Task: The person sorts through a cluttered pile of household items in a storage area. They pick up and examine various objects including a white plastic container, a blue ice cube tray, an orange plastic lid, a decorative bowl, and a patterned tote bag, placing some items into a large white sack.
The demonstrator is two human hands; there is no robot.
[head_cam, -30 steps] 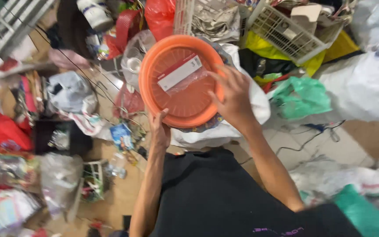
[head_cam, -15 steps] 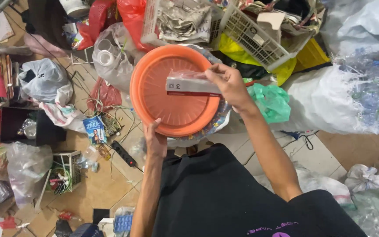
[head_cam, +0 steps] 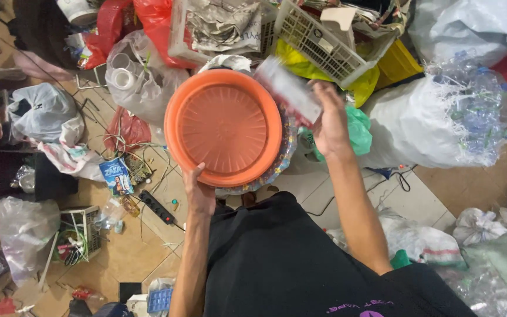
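One orange plastic basin (head_cam: 224, 126), bare of any label, is gripped at its near rim by the left hand (head_cam: 199, 191); the right hand (head_cam: 330, 123) pinches a peeled, blurred label (head_cam: 289, 88) beside it, above the white basket (head_cam: 318, 41).

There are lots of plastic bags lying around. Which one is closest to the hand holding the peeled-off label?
The green bag, right beside the right hand that holds the label. The white, clear and red bags all lie farther off.

Left hand (head_cam: 199, 192) grips an orange plastic dish (head_cam: 223, 126); right hand (head_cam: 330, 123) holds a blurred label (head_cam: 289, 89).
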